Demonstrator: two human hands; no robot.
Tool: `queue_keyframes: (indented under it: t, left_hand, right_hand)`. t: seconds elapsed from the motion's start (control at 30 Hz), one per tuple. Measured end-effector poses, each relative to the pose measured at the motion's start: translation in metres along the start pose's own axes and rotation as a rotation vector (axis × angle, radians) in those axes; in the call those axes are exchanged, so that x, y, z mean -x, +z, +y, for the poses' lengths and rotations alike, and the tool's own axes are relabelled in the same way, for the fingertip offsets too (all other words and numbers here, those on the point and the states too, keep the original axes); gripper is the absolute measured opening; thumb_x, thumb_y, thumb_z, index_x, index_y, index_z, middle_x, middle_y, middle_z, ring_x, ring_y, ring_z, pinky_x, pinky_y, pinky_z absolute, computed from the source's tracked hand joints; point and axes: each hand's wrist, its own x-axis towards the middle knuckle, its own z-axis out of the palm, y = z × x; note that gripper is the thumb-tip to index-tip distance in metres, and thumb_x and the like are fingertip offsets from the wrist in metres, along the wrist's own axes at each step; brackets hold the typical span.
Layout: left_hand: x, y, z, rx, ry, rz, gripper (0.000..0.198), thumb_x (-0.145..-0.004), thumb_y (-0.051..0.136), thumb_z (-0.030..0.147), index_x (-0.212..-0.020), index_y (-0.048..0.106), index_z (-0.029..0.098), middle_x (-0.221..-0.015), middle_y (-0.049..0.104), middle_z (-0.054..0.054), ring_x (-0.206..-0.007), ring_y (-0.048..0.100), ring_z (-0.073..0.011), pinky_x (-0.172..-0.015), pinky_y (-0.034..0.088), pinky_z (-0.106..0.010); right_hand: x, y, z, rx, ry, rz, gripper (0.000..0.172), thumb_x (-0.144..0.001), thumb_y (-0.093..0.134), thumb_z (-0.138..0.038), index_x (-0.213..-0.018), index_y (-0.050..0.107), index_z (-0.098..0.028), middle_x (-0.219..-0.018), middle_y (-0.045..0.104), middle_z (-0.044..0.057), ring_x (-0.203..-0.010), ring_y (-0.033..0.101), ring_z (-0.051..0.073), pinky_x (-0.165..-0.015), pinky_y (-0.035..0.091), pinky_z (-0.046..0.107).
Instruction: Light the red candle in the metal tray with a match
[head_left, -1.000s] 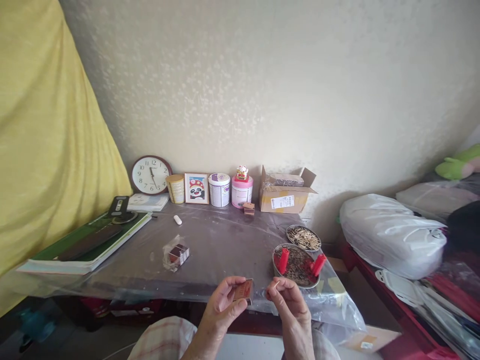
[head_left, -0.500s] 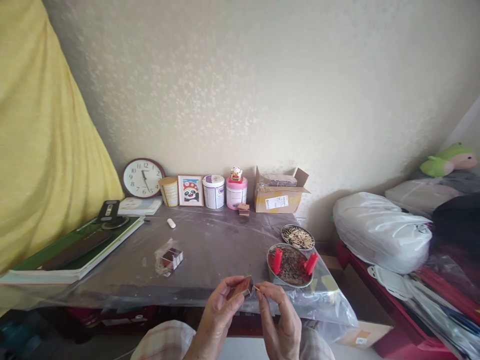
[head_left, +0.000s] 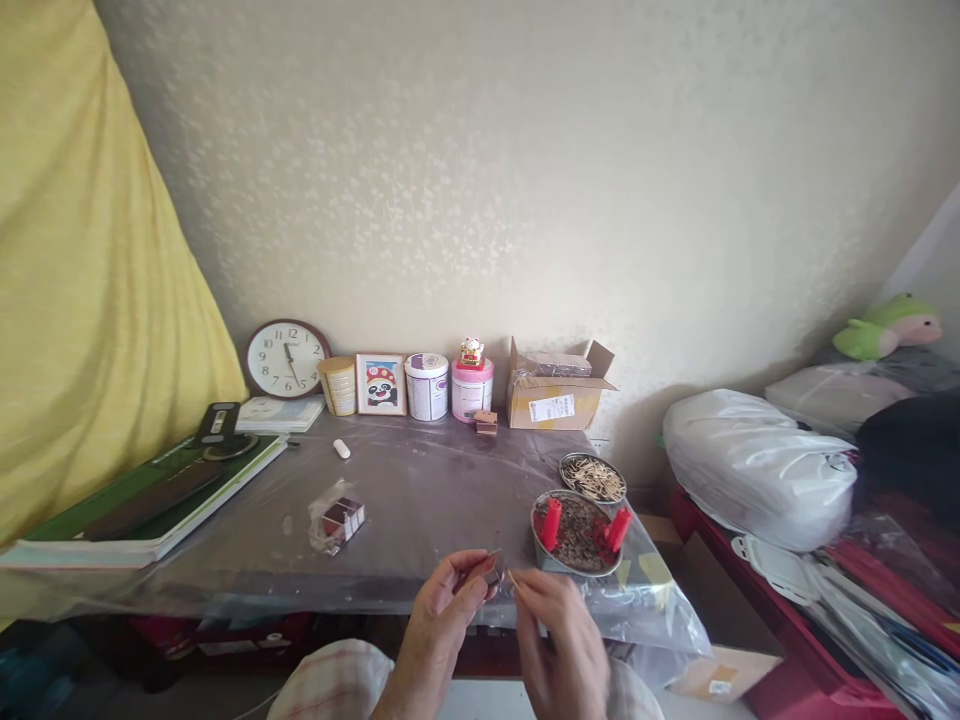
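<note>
Near the table's front edge, my left hand grips a small matchbox with its side turned to the right. My right hand pinches a thin matchstick, its tip close to the box; whether they touch I cannot tell. Just beyond my right hand is a round tin of dark grit, with two red candles, one on the left and one on the right. A dish of matchsticks lies behind the tin. A plastic-wrapped pack of matchboxes rests to the left.
Along the wall stand a clock, a framed panda picture, lidded tubs and a cardboard box. A large green book lies at the left. White bags sit at the right.
My right hand has turned slightly, and its back now shows more, with some blur. The matchbox in my left hand has tilted. The view has shifted a little.
</note>
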Motion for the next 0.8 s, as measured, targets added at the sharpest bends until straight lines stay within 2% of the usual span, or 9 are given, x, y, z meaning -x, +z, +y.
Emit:
queue_keyframes:
  t: [0.07, 0.2, 0.37, 0.5, 0.67, 0.8]
  left_hand:
    - [0.002, 0.000, 0.002, -0.009, -0.001, -0.019, 0.029, -0.073, 0.074, 0.039, -0.095, 0.072, 0.019, -0.102, 0.076, -0.009, -0.101, 0.064, -0.0252, -0.092, 0.046, -0.038]
    - [0.003, -0.001, 0.003, -0.035, -0.013, -0.023, 0.031, -0.074, 0.073, 0.041, -0.096, 0.071, 0.019, -0.103, 0.075, -0.009, -0.104, 0.063, -0.0261, -0.095, 0.044, -0.040]
    - [0.001, -0.008, 0.002, -0.055, -0.009, -0.024, 0.031, -0.075, 0.072, 0.041, -0.097, 0.071, 0.020, -0.103, 0.074, -0.008, -0.103, 0.061, -0.0244, -0.094, 0.043, -0.038]
    - [-0.001, -0.011, 0.000, -0.063, 0.008, -0.016, 0.029, -0.076, 0.072, 0.040, -0.097, 0.070, 0.021, -0.101, 0.074, -0.007, -0.099, 0.061, -0.0223, -0.092, 0.043, -0.036]
    - [0.000, -0.009, -0.003, -0.048, 0.013, -0.067, 0.027, -0.078, 0.071, 0.038, -0.097, 0.069, 0.020, -0.104, 0.074, -0.009, -0.100, 0.061, -0.0232, -0.091, 0.042, -0.037]
    - [0.001, -0.008, -0.005, -0.014, 0.015, -0.067, 0.026, -0.075, 0.073, 0.037, -0.093, 0.070, 0.019, -0.099, 0.075, -0.008, -0.096, 0.062, -0.0218, -0.087, 0.044, -0.035]
  right_hand:
    - [0.005, 0.005, 0.015, 0.095, 0.025, -0.053, 0.021, -0.086, 0.056, -0.009, -0.098, 0.065, -0.024, -0.091, 0.073, 0.006, -0.082, 0.070, 0.019, -0.073, 0.056, 0.031]
    - [0.007, 0.002, 0.032, 0.135, 0.127, 0.101, 0.016, -0.086, 0.058, -0.010, -0.095, 0.064, -0.021, -0.090, 0.071, 0.006, -0.082, 0.068, 0.017, -0.078, 0.054, 0.028]
    - [-0.001, -0.011, 0.029, 0.084, 0.238, 0.211, 0.003, -0.087, 0.060, -0.019, -0.089, 0.063, -0.020, -0.090, 0.069, 0.005, -0.081, 0.067, 0.016, -0.077, 0.054, 0.027]
    - [0.001, -0.010, 0.022, 0.010, 0.293, 0.206, 0.002, -0.087, 0.062, -0.020, -0.089, 0.062, -0.021, -0.092, 0.068, 0.003, -0.083, 0.067, 0.015, -0.079, 0.053, 0.025]
    - [0.002, 0.002, 0.004, -0.086, 0.183, 0.080, 0.012, -0.088, 0.056, -0.011, -0.092, 0.059, -0.022, -0.091, 0.069, 0.003, -0.083, 0.068, 0.014, -0.076, 0.054, 0.024]
    - [-0.002, 0.003, -0.006, -0.041, 0.068, 0.017, 0.016, -0.087, 0.055, -0.007, -0.093, 0.060, -0.021, -0.090, 0.069, 0.004, -0.080, 0.067, 0.014, -0.072, 0.054, 0.024]
